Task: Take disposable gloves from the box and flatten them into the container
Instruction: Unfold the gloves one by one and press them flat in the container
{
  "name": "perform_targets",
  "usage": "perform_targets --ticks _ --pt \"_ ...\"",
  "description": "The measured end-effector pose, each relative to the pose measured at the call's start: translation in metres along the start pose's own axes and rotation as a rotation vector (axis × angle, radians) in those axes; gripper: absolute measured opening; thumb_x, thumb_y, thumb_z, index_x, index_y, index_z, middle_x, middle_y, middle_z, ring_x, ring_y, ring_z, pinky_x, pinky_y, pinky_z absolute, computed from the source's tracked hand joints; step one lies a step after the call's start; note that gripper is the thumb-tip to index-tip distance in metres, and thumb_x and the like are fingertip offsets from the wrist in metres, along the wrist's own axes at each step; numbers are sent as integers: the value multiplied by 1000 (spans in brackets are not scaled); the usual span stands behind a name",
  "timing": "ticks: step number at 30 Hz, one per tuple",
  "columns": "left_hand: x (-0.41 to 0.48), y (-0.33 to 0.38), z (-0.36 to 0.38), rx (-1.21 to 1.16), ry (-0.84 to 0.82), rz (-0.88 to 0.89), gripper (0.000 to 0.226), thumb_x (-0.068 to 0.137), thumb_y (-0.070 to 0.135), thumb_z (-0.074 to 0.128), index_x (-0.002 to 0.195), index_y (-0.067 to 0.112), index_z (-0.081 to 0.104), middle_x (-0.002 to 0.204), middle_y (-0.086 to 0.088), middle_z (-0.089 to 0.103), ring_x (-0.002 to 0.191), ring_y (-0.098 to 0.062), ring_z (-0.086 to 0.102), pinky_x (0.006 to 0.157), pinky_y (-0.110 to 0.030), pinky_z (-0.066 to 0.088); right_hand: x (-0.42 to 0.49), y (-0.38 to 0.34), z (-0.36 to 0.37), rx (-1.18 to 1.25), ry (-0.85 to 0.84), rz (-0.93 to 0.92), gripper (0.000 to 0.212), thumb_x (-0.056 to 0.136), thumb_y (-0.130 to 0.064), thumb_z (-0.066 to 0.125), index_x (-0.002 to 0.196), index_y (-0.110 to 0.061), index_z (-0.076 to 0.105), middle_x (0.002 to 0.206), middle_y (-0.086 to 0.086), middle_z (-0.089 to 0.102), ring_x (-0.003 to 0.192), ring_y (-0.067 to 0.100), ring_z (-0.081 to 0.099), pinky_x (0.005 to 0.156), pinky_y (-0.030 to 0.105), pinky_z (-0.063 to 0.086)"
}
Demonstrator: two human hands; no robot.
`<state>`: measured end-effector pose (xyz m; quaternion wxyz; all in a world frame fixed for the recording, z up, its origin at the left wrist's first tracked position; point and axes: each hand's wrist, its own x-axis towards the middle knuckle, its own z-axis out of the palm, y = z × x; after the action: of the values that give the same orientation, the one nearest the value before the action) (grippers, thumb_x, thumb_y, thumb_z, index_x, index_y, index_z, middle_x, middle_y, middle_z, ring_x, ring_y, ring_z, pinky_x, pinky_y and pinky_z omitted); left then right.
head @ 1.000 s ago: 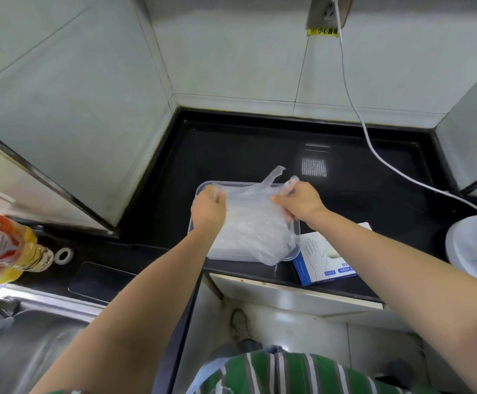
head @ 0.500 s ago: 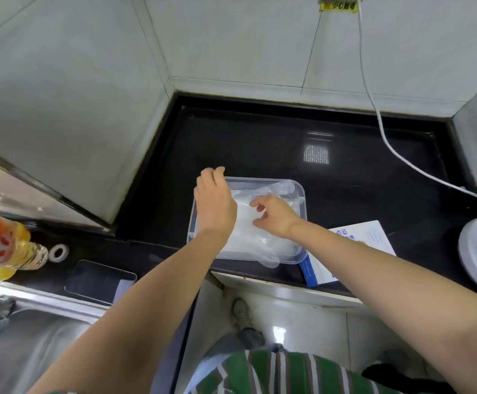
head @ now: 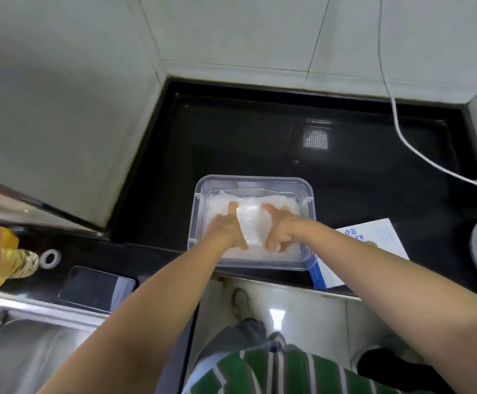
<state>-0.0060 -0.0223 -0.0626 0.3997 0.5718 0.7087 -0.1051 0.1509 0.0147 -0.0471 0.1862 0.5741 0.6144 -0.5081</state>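
Left hand (head: 226, 226) and right hand (head: 282, 226), grips wide, press translucent plastic gloves (head: 251, 223) beneath them inside a clear rectangular plastic container (head: 255, 179).

Glossy black countertop (head: 260, 143) fills a corner between pale tiled walls (head: 231, 32); steel sink (head: 32, 359) adjoins its left edge; white tiled floor (head: 317, 311) below.

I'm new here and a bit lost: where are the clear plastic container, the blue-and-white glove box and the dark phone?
clear plastic container (head: 253, 180): head view, far rim.
blue-and-white glove box (head: 385, 240): head view, white top face.
dark phone (head: 96, 288): head view, screen middle.
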Motion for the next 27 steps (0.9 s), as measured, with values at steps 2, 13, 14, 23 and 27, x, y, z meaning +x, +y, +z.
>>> perform_targets --ticks 2,13,14,23,27 --pt "5 -2 3 -35 -39 -9 117 78 28 79 150 31 -13 126 -13 48 110 -30 54 88 -43 56 5 1 3 -49 -42 31 119 76 1 73 156 -34 -8 136 7 35 97 24 61 70 29 59" --pt "19 5 2 -73 -16 62 96 88 31 68 154 33 -2 155 -15 22 132 -33 40 101 -37 41 16 7 0 -160 109 79 110 82 -17 76 157 -28 -5 162 13 2 136 35 40 104 40 45" --pt "18 8 -1 -61 -14 82 88 91 33 64 154 32 2 155 -14 24 133 -32 40 102 -37 40 13 9 -4 -130 121 70 106 85 -18 73 157 -26 -4 163 12 1 139 34 37 106 40 43" --pt "-38 45 3 23 437 277 42 97 53 40 104 23 68 101 -1 61 80 -17 56 69 -28 41 -43 20 -17 212 814 -374 18 95 -12 56 102 -11 71 99 4 72 82 17 62 81 38 55" --pt "-69 54 24 185 473 532 50 84 68 51 109 26 64 101 5 58 93 -14 53 81 -31 43 -73 49 -17 244 1029 -262 23 94 -21 49 75 -12 59 71 6 62 69 27 58 60 35 44"
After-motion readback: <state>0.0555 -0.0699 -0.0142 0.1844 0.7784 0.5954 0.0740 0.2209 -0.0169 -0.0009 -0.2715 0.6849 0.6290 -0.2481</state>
